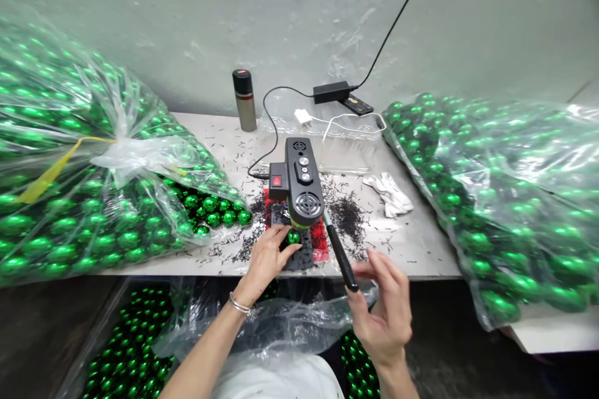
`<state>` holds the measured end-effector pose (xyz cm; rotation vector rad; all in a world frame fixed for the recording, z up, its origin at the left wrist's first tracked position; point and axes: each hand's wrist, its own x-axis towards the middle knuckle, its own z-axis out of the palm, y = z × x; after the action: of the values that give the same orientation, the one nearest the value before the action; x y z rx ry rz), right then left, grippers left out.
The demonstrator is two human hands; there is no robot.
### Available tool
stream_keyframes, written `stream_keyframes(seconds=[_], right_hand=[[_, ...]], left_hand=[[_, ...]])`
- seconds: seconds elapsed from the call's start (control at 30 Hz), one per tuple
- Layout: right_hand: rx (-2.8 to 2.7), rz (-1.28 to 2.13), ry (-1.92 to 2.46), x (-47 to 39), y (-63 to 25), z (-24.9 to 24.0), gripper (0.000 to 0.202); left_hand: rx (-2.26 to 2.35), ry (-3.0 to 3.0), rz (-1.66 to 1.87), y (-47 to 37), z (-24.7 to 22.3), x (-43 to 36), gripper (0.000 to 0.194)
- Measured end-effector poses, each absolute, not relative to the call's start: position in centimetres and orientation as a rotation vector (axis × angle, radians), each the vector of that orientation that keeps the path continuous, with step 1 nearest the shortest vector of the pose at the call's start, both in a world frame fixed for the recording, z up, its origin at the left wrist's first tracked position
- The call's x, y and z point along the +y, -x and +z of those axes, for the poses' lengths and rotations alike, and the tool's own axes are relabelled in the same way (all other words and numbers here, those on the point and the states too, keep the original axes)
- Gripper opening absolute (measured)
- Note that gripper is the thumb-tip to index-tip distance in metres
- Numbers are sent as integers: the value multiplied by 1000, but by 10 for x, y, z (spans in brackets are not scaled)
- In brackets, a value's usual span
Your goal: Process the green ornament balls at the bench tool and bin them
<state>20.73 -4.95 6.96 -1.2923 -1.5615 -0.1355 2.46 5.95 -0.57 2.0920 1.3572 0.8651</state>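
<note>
A shiny green ball [294, 237] sits beneath the front end of a black machine [304, 181] with round vents, silver buttons and a red switch [277, 181]. My left hand [270, 254] holds this ball between thumb and fingers, over a dark plate [299, 260]. The black lever handle [341, 257] slants from the machine's right side toward me. At its lower end, my right hand [381, 302] pinches it lightly between thumb and forefinger, the other fingers loosely curled. A red sheet [321, 243] shows beneath the plate.
Clear bags of green balls stand left [60, 212] and right [486, 218]; the left one gapes. More balls [131, 336] lie in plastic below the table edge. Black scraps [346, 218], a white glove [389, 194], a bottle [244, 100] and a power adapter [333, 92] surround the machine.
</note>
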Motion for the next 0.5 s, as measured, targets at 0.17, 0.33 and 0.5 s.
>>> stream_keyframes(seconds=[0.17, 0.33, 0.5], right_hand=[[-1667, -226, 1101, -29, -196, 96, 55], [-1707, -84, 1025, -6, -182, 95, 13], [-1656, -196, 977, 8, -174, 48, 30]], left_hand=[[1335, -2116, 1034, -24, -21, 57, 31], [1334, -2094, 1030, -24, -23, 57, 32], [1348, -2103, 1019, -25, -25, 57, 34]])
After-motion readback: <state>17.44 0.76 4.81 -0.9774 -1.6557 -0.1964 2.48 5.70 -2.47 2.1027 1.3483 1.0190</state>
